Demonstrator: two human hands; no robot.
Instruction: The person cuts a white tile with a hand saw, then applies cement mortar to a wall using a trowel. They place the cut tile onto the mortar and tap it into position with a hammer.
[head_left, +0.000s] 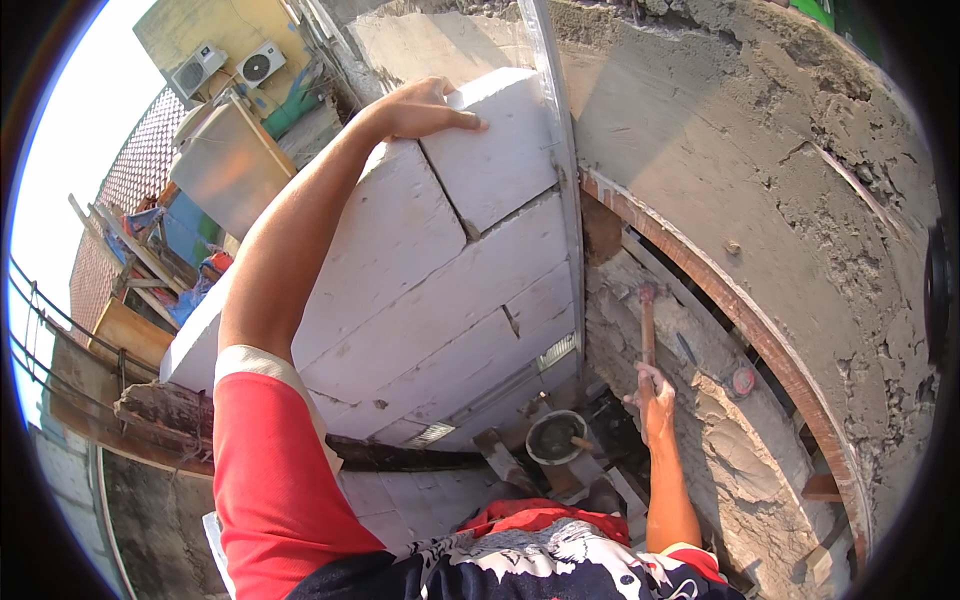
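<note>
Far to our left, past the wall, lie rooftops with two air-conditioner units (225, 68), all bent by the lens. Our left hand (425, 108) rests palm-down on the top white block (492, 150) of the block wall (420, 300), fingers (462, 121) spread flat over its upper edge, pressing rather than gripping. That block sits on the highest course, tight against the metal straightedge (555, 150) standing at the wall's end. We judge the block is being seated: we should keep steady downward pressure with the left hand, tap gently, and check the face stays flush with the blocks below and the straightedge. Lower down, a bucket of mortar (556, 437) stands on the floor with a tool handle in it. Our right hand (655, 395) has its fingers curled shut around the wooden handle of a hammer (647, 320), head up, near the rough plastered wall (760, 180). The joint under the block is hidden by our arm, the clutter round the bucket is hard to make out, and the plastered wall's far side runs off into the dark rim.
</note>
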